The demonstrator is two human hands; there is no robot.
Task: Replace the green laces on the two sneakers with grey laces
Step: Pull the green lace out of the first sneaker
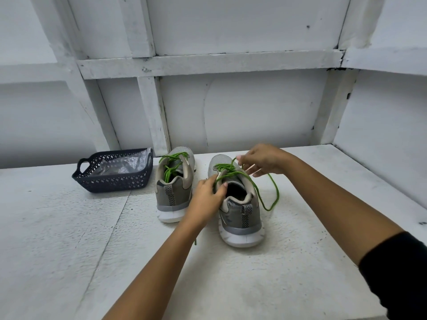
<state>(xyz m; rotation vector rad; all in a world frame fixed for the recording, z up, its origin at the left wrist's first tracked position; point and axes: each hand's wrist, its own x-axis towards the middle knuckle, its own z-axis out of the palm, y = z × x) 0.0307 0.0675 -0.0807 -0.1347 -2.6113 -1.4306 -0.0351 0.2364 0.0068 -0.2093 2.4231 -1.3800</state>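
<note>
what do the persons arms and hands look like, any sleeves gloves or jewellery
The left hand and right hand are bare: no gloves, and no rings, watch or bracelet show. A black sleeve covers the right arm above the forearm, at the lower right corner. The left forearm is uncovered as far as the picture shows.

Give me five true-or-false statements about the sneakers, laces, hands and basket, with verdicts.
1. The left hand and right hand are both at the right sneaker. True.
2. The basket sits right of the sneakers. False: it sits left of them.
3. The right hand pinches a green lace. True.
4. The left sneaker is laceless. False: it is laced in green.
5. The basket holds a sneaker. False: only a clear bag shows in it.
</note>
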